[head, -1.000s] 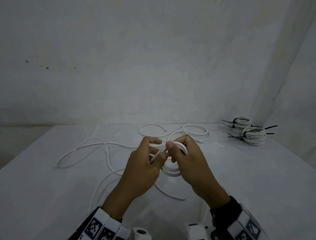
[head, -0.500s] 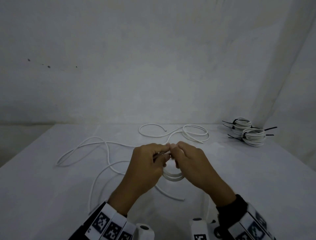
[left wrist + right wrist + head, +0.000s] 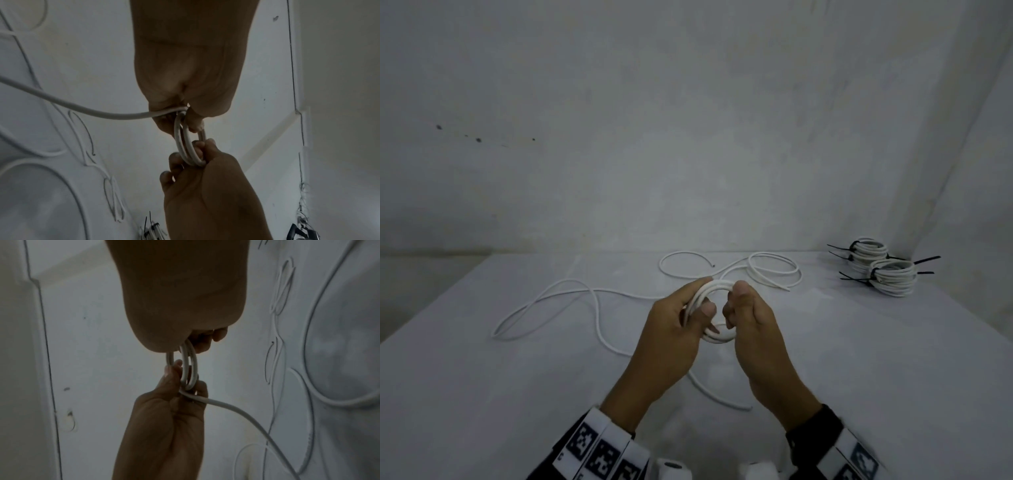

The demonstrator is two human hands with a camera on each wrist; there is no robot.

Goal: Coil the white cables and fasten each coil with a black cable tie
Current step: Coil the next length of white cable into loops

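Observation:
A small coil of white cable (image 3: 715, 286) is held upright above the table between both hands. My left hand (image 3: 674, 322) grips its left side, thumb through the ring. On the coil's right side my right hand (image 3: 750, 315) pinches the turns. In the left wrist view the coil (image 3: 186, 142) shows two or three turns, and its free tail (image 3: 61, 100) runs off to the left. The right wrist view shows the same coil (image 3: 189, 366) and tail (image 3: 236, 408). The uncoiled length (image 3: 571, 291) lies in loops on the table to the left. No black tie is in either hand.
A second loose white cable (image 3: 774, 270) lies in loops at the back of the white table (image 3: 859, 359). Two coils tied with black cable ties (image 3: 868, 251) (image 3: 893, 279) are stacked at the back right corner. Walls close off the back and the right side.
My hands have drawn slightly apart. The coil, earlier hidden behind touching fingertips, now stands between them as an open ring facing the head camera.

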